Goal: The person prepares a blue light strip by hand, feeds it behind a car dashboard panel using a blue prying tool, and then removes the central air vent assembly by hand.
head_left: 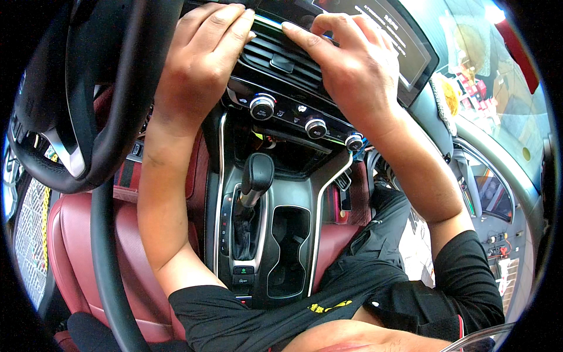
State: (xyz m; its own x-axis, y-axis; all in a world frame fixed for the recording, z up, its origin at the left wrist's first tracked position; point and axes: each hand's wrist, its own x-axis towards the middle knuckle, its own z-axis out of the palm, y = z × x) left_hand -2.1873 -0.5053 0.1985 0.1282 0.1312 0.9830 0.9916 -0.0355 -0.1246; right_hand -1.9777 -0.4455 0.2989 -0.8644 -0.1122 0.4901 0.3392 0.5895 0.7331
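Observation:
A thin shiny trim strip (268,22) runs along the dashboard above the central air vent (281,61). At its left end my left hand (202,58) has its fingers closed together, with the thumb tip beside them. What lies beneath those fingers is hidden. My right hand (360,70) reaches in from the right; one outstretched finger touches the strip's right end. Its other fingers bend over the lower edge of the display screen (390,35). I cannot make out whether the strip is seated or loose.
The steering wheel (138,76) stands close on the left. Below the vent are climate knobs (262,107), then the gear lever (257,176) and cup holders (289,252). A dark red seat (120,234) lies lower left. The windscreen (498,76) curves along the right.

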